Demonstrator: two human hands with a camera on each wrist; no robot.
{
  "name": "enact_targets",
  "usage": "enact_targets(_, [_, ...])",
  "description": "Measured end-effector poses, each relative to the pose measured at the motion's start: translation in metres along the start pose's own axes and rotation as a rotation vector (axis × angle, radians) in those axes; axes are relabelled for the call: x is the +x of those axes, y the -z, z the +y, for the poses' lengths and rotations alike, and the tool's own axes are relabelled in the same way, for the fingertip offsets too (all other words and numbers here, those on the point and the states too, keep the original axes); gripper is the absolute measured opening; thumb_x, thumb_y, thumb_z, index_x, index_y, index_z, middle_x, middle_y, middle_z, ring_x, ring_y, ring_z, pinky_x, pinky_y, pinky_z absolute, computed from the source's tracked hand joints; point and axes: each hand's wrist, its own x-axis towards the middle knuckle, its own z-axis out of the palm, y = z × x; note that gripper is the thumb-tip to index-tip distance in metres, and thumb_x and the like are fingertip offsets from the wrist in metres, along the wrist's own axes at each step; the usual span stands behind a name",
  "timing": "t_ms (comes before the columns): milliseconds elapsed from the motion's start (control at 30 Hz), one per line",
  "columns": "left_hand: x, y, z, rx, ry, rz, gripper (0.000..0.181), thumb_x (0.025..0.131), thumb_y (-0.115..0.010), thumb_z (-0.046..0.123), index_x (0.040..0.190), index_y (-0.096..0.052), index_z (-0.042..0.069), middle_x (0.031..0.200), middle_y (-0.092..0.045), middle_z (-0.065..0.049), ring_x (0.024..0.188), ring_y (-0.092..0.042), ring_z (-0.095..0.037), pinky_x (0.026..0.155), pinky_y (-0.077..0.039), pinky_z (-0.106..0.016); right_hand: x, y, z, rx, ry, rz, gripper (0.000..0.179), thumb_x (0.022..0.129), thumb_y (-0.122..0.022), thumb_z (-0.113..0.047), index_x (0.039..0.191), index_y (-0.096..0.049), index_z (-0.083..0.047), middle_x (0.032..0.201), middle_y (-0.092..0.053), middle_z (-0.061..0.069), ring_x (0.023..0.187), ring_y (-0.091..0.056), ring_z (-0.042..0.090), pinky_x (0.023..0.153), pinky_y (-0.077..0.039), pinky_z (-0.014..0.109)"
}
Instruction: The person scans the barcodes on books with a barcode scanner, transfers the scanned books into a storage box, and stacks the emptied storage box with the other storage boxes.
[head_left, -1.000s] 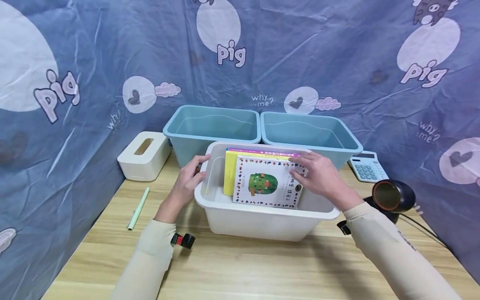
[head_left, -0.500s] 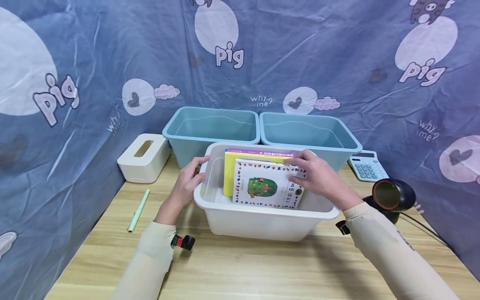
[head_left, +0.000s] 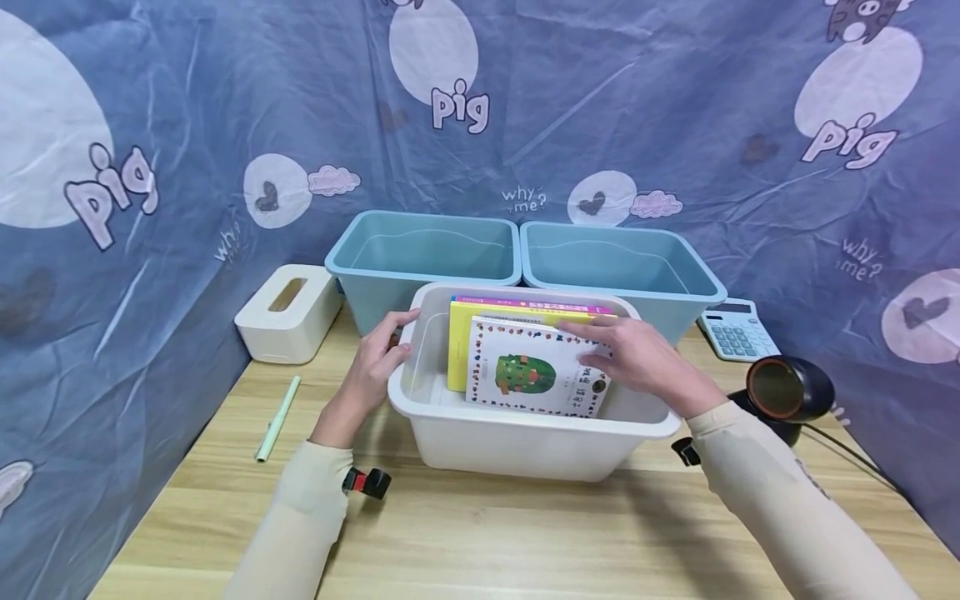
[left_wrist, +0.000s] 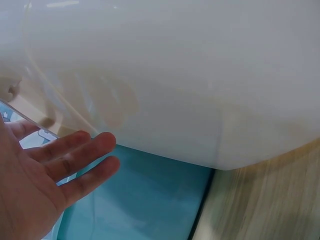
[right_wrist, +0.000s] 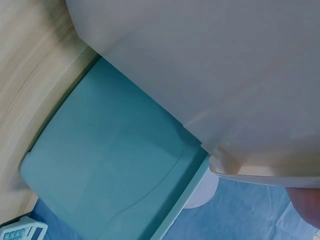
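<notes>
A white plastic bin stands on the table with several books in it. In front is a white picture book with a green figure on its cover, ahead of a yellow book and a purple-edged one. My left hand touches the bin's left rim. In the left wrist view the fingers are loosely extended beside the bin's outer wall. At the picture book's upper right, my right hand pinches it, thumb in front and fingers over the top edge. The right wrist view hides most of that hand.
Two blue-green bins, a left one and a right one, stand behind the white bin. Also on the table are a white tissue box, a green pen, a light blue calculator and a black round device with a cable.
My right fingers have slid left along the picture book's top edge. The book's top now leans a little toward me, away from the yellow book. My left hand stays at the rim.
</notes>
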Motion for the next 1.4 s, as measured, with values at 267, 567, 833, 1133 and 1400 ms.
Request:
enact_targets(267, [0.002,-0.001,0.001,0.008,-0.005,-0.009,0.054,0.091,-0.045,0.016,0.143,-0.051,0.003,0.127,-0.061,-0.022,0.098,-0.062,-0.035,0.081,-0.054,-0.043,-0.002,0.000,0.001,0.020,0.014,0.024,0.056,0.082,-0.080,-0.010,0.135,-0.066,-0.022,0.094,-0.078,0.006,0.049,-0.040,0.005,0.053,-0.038,0.028])
enact_targets(567, [0.002,0.000,0.004,0.019,-0.014,0.017,0.053,0.089,-0.046,0.012,0.140,-0.055,0.003,0.121,-0.063,-0.021,0.088,-0.061,-0.028,0.076,-0.052,-0.035,-0.003,-0.005,0.005,0.175,0.203,0.384,0.048,0.068,-0.079,0.015,0.113,-0.076,-0.003,0.095,-0.077,0.018,0.062,-0.068,0.018,0.049,-0.042,0.014])
enact_targets(833, [0.000,0.000,0.001,-0.012,-0.027,0.025,0.053,0.089,-0.046,0.012,0.140,-0.054,0.001,0.123,-0.063,-0.022,0.090,-0.062,-0.034,0.076,-0.053,-0.032,-0.003,0.002,0.004,0.174,0.264,0.599,0.047,0.066,-0.080,0.016,0.108,-0.078,-0.005,0.096,-0.077,0.018,0.068,-0.072,0.028,0.054,-0.047,0.016])
enact_targets(1133, [0.000,-0.001,0.001,-0.021,-0.007,0.019,0.053,0.090,-0.045,0.014,0.141,-0.053,0.003,0.126,-0.061,-0.022,0.095,-0.063,-0.036,0.078,-0.054,-0.038,-0.006,0.049,-0.017,0.187,0.263,0.757,0.041,0.070,-0.080,0.009,0.107,-0.079,-0.007,0.087,-0.077,0.019,0.072,-0.069,0.012,0.066,-0.048,0.007])
enact_targets(1400, [0.000,-0.001,0.002,0.002,-0.008,0.025,0.053,0.090,-0.045,0.014,0.141,-0.053,0.003,0.127,-0.062,-0.021,0.094,-0.062,-0.032,0.079,-0.053,-0.041,-0.031,0.101,-0.042,0.177,0.101,0.964,0.025,0.074,-0.082,0.002,0.100,-0.079,0.002,0.089,-0.075,0.026,0.082,-0.063,-0.013,0.070,-0.043,0.003])
